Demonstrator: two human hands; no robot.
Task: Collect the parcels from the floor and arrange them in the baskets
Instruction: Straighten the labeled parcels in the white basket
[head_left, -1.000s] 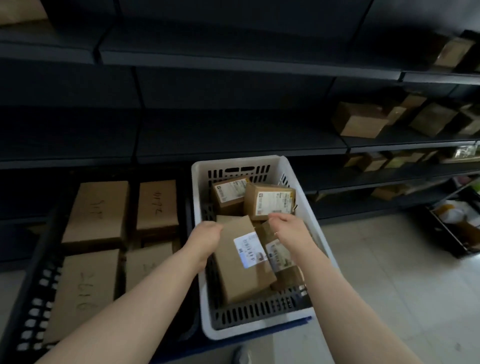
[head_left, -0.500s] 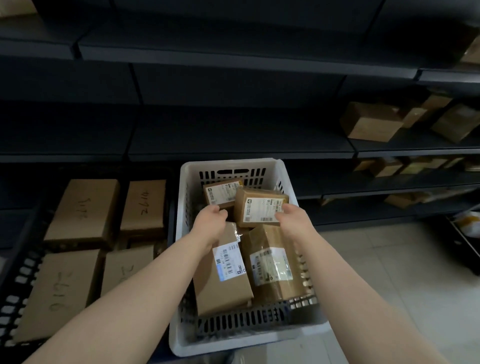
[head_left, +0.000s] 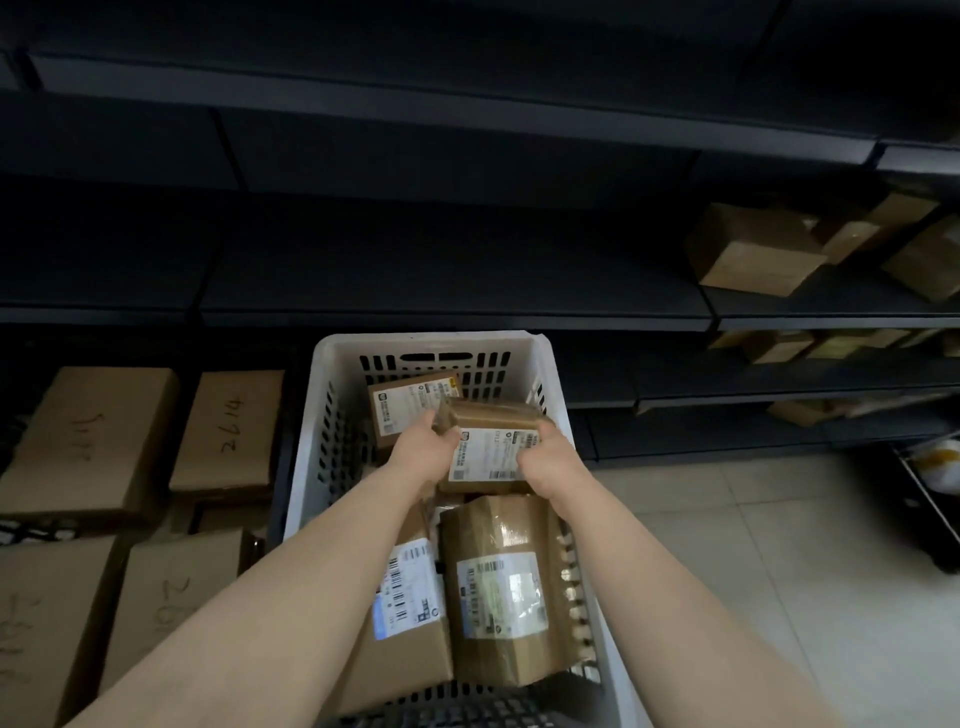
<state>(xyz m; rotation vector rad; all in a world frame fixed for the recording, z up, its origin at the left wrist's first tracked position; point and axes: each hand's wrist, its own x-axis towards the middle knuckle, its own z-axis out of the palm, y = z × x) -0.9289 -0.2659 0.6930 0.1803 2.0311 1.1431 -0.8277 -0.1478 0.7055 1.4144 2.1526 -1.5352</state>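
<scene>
A white slotted basket (head_left: 332, 364) stands in front of me with several brown labelled parcels inside. My left hand (head_left: 426, 449) and my right hand (head_left: 548, 457) both grip the sides of one small taped parcel (head_left: 488, 447), its label facing me, held at the middle of the basket. Behind it lies another small parcel (head_left: 402, 402) against the far wall. Nearer me lie a taped parcel (head_left: 504, 592) on the right and a flat one (head_left: 408, 623) on the left, partly under my left arm.
A dark basket (head_left: 31, 530) on the left holds large cardboard boxes (head_left: 228, 431) with handwritten numbers. Dark shelving (head_left: 452, 312) runs behind, with more boxes (head_left: 753, 254) on its right side. Tiled floor (head_left: 779, 571) lies to the right, with a dark crate (head_left: 930, 519) at the edge.
Both hands left the near parcels, reached farther into the basket and took hold of the small labelled parcel, which now tilts toward me. The view has shifted closer.
</scene>
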